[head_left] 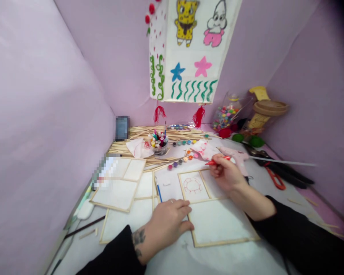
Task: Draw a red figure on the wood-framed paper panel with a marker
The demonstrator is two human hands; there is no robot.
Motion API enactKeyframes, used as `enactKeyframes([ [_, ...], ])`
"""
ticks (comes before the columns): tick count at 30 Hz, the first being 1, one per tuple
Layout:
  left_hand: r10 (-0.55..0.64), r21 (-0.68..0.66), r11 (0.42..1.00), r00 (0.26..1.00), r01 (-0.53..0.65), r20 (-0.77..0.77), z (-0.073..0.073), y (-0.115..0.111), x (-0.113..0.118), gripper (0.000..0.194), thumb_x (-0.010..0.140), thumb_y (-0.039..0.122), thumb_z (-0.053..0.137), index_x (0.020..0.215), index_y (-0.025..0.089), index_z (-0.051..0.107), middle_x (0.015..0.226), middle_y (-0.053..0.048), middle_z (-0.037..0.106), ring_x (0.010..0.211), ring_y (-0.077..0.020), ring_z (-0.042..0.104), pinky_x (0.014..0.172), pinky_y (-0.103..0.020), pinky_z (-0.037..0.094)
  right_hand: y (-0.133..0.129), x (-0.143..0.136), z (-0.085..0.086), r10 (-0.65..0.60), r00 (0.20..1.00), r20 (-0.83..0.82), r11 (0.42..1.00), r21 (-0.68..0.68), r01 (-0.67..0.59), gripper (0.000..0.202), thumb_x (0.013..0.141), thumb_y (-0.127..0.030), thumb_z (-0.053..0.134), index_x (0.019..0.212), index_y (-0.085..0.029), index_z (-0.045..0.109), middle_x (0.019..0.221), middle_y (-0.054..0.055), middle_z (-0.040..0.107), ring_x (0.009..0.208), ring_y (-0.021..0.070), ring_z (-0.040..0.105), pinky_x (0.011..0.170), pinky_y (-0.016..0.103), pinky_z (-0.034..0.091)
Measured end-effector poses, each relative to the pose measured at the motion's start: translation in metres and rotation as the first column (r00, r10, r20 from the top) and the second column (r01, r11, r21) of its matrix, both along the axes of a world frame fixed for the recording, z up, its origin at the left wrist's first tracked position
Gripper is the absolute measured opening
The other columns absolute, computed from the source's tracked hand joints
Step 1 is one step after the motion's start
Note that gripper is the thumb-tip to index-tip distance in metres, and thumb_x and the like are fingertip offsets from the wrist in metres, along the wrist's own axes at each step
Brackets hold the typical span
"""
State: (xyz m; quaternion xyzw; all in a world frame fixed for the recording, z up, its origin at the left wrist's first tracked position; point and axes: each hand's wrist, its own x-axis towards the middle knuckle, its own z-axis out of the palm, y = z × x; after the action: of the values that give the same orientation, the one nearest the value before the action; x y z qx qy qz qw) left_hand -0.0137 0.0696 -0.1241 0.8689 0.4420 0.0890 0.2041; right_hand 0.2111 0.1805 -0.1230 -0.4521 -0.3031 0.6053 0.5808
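The right hand (pixel 225 173) of the person holds a red marker (pixel 215 161); its fingers are closed around the marker, and the tip points to the left, in the air above the bench (pixel 218 259). The left hand (pixel 170 221) lies low and flat, and its fingers are not clenched; they touch the left edge of a wood-framed panel (pixel 222 221). This panel lies on the bench in front of the person, and in its small upper-left section there is a round red outline drawing (pixel 193 185) with bumps around it.

Just beside this panel, on its left side, is a blue paintbrush (pixel 159 190). More to the left there are other framed panels (pixel 116 193), partly one over another. Behind them stands a clear cup (pixel 159 146) full of markers, with many thin wooden sticks (pixel 177 133) around and behind it. Small paint pots (pixel 180 162) are in a row between the cup and the right hand. A glue gun (pixel 237 156) lies behind the right hand, and a white lantern (pixel 192 57) with painted figures hangs above the back of the bench.
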Motion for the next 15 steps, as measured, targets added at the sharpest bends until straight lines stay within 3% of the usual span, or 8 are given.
enactKeyframes([
  [4, 0.001, -0.003, 1.000, 1.000, 0.000, 0.004, 0.001, -0.001, 0.001, 0.039, 0.078, 0.044, 0.071, 0.110, 0.022, 0.066, 0.121, -0.003, 0.065, 0.099, -0.0238, 0.064, 0.087, -0.038, 0.052, -0.002, 0.005, 0.030, 0.018, 0.999, -0.032, 0.999, 0.039, -0.017, 0.023, 0.063, -0.031, 0.073, 0.067, -0.022, 0.052, 0.050, -0.005, 0.041, 0.042, 0.0074, 0.029, 0.040, 0.024, 0.017],
  [6, 0.003, -0.010, 1.000, 1.000, -0.003, 0.000, 0.002, -0.001, 0.001, 0.039, 0.078, 0.043, 0.071, 0.110, 0.022, 0.066, 0.122, -0.003, 0.065, 0.099, -0.0240, 0.064, 0.087, -0.038, 0.052, -0.007, 0.002, 0.035, 0.036, 0.999, 0.013, 0.999, 0.041, -0.037, 0.023, 0.064, -0.033, 0.076, 0.068, -0.021, 0.056, 0.051, -0.005, 0.041, 0.043, 0.0071, 0.030, 0.040, 0.024, 0.017],
  [9, 0.006, -0.014, 1.000, 1.000, -0.006, 0.000, 0.002, -0.001, 0.000, 0.038, 0.079, 0.043, 0.071, 0.110, 0.022, 0.066, 0.122, -0.002, 0.065, 0.100, -0.0239, 0.064, 0.087, -0.038, 0.052, -0.024, -0.004, 0.024, 0.123, 0.981, 0.149, 0.992, -0.005, -0.124, 0.024, 0.063, -0.036, 0.078, 0.076, -0.021, 0.065, 0.052, -0.004, 0.045, 0.044, 0.0084, 0.034, 0.041, 0.024, 0.021],
  [12, 0.001, -0.003, 1.000, 1.000, -0.001, 0.009, 0.000, -0.001, -0.001, 0.037, 0.079, 0.043, 0.070, 0.110, 0.023, 0.066, 0.121, -0.002, 0.066, 0.098, -0.0239, 0.064, 0.086, -0.039, 0.052, -0.042, -0.007, 0.003, 0.230, 0.895, 0.382, 0.970, -0.013, -0.244, 0.026, 0.068, -0.039, 0.074, 0.088, -0.021, 0.071, 0.065, 0.001, 0.060, 0.053, 0.0137, 0.047, 0.047, 0.027, 0.033],
  [15, -0.006, 0.005, 1.000, 1.000, 0.006, 0.017, -0.002, -0.001, -0.001, 0.036, 0.079, 0.042, 0.071, 0.109, 0.023, 0.066, 0.121, -0.001, 0.065, 0.098, -0.0241, 0.064, 0.086, -0.039, 0.052, -0.052, -0.005, -0.010, 0.196, 0.803, 0.563, 0.956, 0.073, -0.284, 0.022, 0.071, -0.040, 0.071, 0.085, -0.022, 0.073, 0.085, 0.006, 0.068, 0.073, 0.0207, 0.058, 0.063, 0.032, 0.043],
])
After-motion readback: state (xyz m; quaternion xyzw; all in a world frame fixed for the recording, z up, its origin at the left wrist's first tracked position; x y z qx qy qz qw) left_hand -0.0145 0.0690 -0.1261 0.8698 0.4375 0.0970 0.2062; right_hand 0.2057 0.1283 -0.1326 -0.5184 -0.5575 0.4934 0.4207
